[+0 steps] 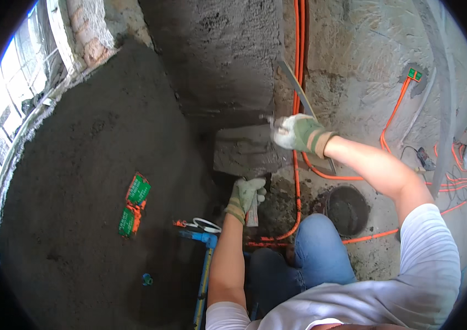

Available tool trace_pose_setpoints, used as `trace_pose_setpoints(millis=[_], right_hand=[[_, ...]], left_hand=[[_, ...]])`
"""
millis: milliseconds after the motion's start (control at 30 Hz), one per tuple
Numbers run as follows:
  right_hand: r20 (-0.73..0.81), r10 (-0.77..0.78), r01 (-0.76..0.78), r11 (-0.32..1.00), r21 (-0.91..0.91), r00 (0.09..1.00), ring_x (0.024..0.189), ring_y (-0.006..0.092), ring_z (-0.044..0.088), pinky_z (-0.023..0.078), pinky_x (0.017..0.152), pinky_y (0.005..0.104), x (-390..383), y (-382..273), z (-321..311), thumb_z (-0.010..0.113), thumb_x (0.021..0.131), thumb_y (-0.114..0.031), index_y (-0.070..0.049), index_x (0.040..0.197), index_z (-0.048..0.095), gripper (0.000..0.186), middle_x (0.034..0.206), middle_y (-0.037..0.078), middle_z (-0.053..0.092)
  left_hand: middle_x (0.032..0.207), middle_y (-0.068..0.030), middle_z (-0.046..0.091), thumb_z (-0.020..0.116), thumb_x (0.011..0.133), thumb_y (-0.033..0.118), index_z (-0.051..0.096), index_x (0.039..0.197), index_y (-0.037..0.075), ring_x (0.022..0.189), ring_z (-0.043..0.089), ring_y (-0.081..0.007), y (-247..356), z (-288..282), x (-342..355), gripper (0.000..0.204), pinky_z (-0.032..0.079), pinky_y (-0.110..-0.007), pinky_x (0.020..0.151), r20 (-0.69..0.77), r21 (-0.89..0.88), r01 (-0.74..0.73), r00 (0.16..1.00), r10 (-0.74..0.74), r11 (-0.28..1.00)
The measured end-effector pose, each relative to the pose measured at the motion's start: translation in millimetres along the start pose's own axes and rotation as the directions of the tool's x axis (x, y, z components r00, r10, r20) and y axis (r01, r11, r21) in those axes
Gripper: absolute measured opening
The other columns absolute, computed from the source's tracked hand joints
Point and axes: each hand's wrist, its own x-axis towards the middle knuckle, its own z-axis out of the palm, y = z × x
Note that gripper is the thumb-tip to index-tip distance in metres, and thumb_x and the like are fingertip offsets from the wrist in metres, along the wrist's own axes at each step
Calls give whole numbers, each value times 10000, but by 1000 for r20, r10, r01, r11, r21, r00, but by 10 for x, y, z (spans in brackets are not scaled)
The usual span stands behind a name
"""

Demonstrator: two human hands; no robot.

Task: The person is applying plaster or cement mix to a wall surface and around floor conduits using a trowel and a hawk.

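My left hand point(247, 193), in a green and white work glove, is closed around a pale handle point(252, 215) at the lower edge of a grey, mortar-smeared rectangular board point(247, 151). How handle and board join is hidden by the hand. My right hand point(295, 133), also gloved, is closed at the board's upper right corner. A small metal end of a tool point(267, 117) shows beside its fingers; the rest of that tool is hidden. Behind the right hand, a long straight bar point(296, 87) leans against the wall by the orange conduits point(299, 49).
Dark wet-plastered wall point(79, 143) fills the left, with green-covered boxes point(139, 188) set in it. Blue pipe point(205, 269) and a white loop point(206, 224) stand near my left forearm. A dark bucket point(347, 210) sits by my knee. Orange conduits cross the floor at right.
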Motion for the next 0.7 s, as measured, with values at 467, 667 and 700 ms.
trace_pose_setpoints(millis=[467, 667, 700], right_hand=[[-216, -16, 42, 992, 116, 976, 583, 193, 587, 482, 508, 312, 218, 34, -2186, 589, 832, -243, -1, 878, 683, 263, 701, 110, 631], [-264, 105, -20, 952, 305, 959, 458, 134, 566, 465, 417, 285, 134, 132, -2754, 657, 804, -300, -39, 833, 697, 266, 644, 62, 638], [-290, 106, -14, 953, 303, 951, 500, 167, 600, 495, 459, 312, 91, 159, -2821, 652, 816, -317, -35, 810, 704, 287, 658, 82, 656]], left_hand=[[715, -77, 643, 731, 782, 218, 673, 948, 60, 536, 593, -186, 30, 125, -96, 237, 470, -313, 472, -3, -53, 68, 998, -69, 996], [824, -58, 652, 745, 761, 136, 667, 952, 58, 608, 624, -187, -126, 127, -106, 221, 525, -314, 488, 7, -172, -32, 999, 33, 985], [850, -54, 654, 745, 759, 125, 667, 954, 57, 623, 629, -188, -103, 142, -121, 220, 536, -314, 493, 1, -167, -28, 1000, 29, 986]])
